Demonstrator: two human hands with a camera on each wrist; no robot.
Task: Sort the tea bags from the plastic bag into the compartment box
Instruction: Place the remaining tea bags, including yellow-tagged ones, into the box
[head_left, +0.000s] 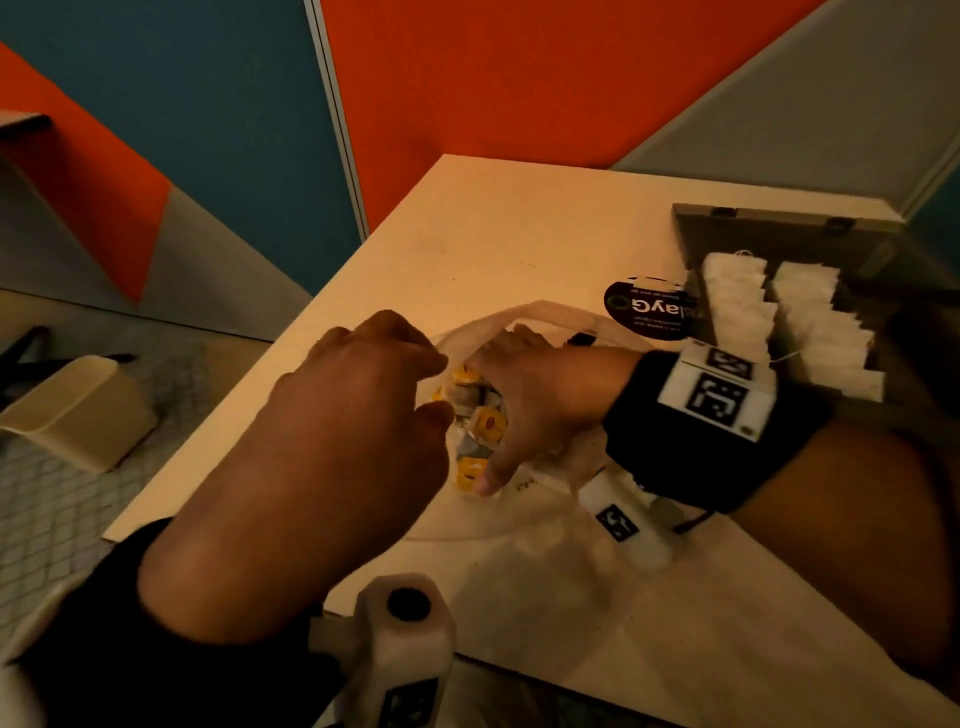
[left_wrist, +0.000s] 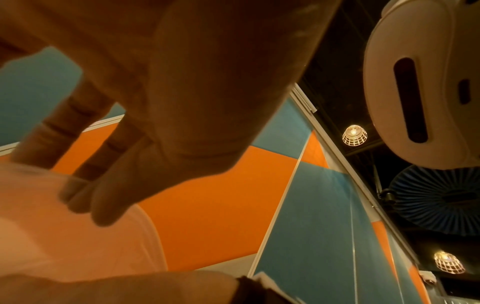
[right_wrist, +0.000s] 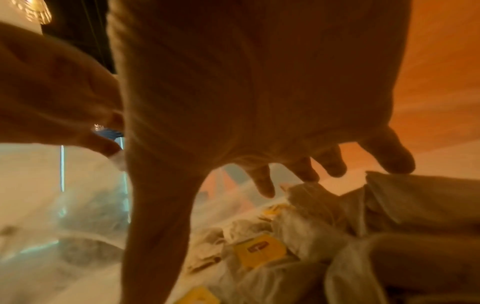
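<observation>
Tea bags (head_left: 478, 415) are lying in the bag (head_left: 545, 317) beside a black disc (head_left: 647, 309) and the box (head_left: 789, 291). Your left hand (head_left: 363, 384) is pinching its rim; your right hand (head_left: 524, 400) is spreading fingers (right_wrist: 262, 181) just over them.

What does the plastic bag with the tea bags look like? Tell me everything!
The plastic bag is thin, see-through and crinkly. It lies on the pale table, mouth wide open. The left hand pinches its rim, and the right hand reaches inside. Tea bags with yellow tags are piled in it.
</observation>
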